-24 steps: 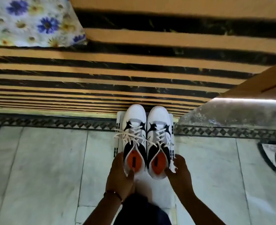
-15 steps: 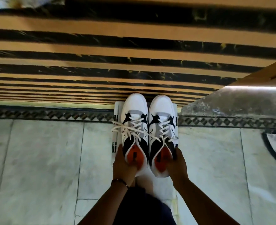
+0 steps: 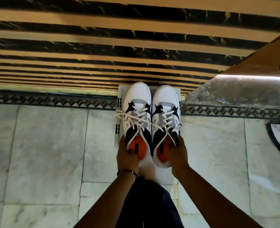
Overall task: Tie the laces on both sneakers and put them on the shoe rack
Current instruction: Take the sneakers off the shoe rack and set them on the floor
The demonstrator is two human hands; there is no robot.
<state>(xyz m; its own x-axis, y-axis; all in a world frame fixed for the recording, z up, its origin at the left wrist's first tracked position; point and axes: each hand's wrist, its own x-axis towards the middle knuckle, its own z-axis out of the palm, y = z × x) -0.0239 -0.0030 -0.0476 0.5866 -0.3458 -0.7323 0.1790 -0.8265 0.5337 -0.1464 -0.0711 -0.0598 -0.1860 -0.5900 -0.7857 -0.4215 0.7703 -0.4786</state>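
Note:
Two white sneakers with black panels and orange insoles stand side by side, toes pointing away from me, on a small white rack [image 3: 119, 102] on the floor. My left hand [image 3: 127, 155] grips the heel of the left sneaker [image 3: 136, 99], thumb inside the opening. My right hand [image 3: 178, 153] grips the heel of the right sneaker [image 3: 164, 99], fingers inside its collar. White laces [image 3: 131, 116] lie crossed over both tongues, with loose ends trailing to the left and across the pair. I cannot tell whether they are knotted.
A staircase [image 3: 103, 51] with tan treads and black marble risers rises just beyond the toes. A patterned black border strip [image 3: 53, 101] runs across the pale marble floor [image 3: 45, 145]. A wooden side panel [image 3: 259, 51] and a grey ledge [image 3: 234, 91] stand at the right.
Both hands have closed in on the sneaker heels, thumb and fingers now inside the openings. The view has tilted down, so the flowered cushion at top left is out of frame.

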